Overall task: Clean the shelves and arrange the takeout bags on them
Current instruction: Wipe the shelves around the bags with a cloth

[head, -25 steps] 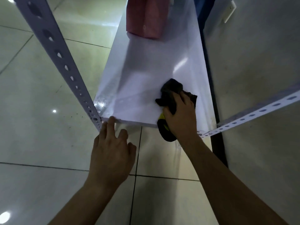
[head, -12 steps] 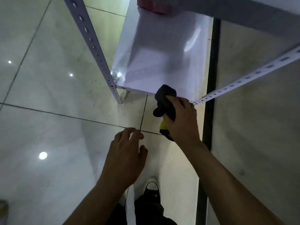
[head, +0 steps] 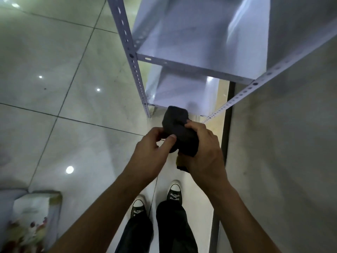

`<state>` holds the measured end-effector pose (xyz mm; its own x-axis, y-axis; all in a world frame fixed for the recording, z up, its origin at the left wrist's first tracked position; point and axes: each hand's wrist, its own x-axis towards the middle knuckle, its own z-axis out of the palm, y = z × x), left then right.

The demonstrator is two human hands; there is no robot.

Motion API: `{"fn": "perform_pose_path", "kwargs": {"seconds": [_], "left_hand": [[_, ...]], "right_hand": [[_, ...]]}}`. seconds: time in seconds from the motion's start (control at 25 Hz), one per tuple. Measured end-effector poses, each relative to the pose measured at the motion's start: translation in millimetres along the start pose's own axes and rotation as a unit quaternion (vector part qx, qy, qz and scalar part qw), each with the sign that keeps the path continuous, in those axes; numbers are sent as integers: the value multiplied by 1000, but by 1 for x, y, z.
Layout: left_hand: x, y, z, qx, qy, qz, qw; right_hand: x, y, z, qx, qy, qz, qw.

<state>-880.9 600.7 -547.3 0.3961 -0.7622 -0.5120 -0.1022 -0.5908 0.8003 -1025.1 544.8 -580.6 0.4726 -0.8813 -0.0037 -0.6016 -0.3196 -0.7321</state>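
Both hands meet on a dark cloth (head: pixel 179 133) held in the air in front of the person's body, clear of the shelving. The right hand (head: pixel 204 152) wraps its fingers around the cloth from the right side and grips the bulk of it, with a bunched end sticking up beyond the knuckles and a lower end, showing a bit of yellow, hanging below the palm. The left hand (head: pixel 152 152) comes in from the left and pinches the cloth's near edge between thumb and curled fingers, thumb tip pressed against the fabric. Just beyond the gripped cloth, further from the person, lies the lower shelf (head: pixel 182 92), a pale glossy board whose front edge sits right behind the cloth's upper end. Above and further out from the grip is the upper shelf (head: pixel 197 39), also pale and shiny. A perforated metal upright (head: pixel 135 68) runs down to the left of the grip, and a second perforated upright (head: pixel 242 94) slants past its right side. Directly below the hands stand the person's two black sneakers (head: pixel 174 192) with white toe caps on the tiled floor (head: pixel 54 70). Far to the lower left of the grip sits a printed bag (head: pixel 31 221), blurred, on the floor. To the right of the grip rises a grey wall (head: pixel 291 143).
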Motion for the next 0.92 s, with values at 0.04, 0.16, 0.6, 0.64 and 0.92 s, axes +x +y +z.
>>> {"fn": "perform_pose_path", "kwargs": {"seconds": [0.04, 0.16, 0.6, 0.64, 0.92], "left_hand": [[-13, 17, -8, -48, 1, -13, 999], [-46, 61, -28, -126, 11, -29, 991], [-145, 185, -106, 37, 44, 147, 988], [-152, 195, -115, 34, 41, 156, 986], [-190, 257, -155, -18, 7, 237, 971]], "right_hand": [[-5, -18, -15, 13, 5, 4, 1000], [-16, -71, -54, 38, 2, 1, 999], [-46, -183, -188, 190, -137, 152, 960], [-50, -189, -195, 237, -137, 185, 944], [-45, -234, -197, 476, -87, 189, 854]]}}
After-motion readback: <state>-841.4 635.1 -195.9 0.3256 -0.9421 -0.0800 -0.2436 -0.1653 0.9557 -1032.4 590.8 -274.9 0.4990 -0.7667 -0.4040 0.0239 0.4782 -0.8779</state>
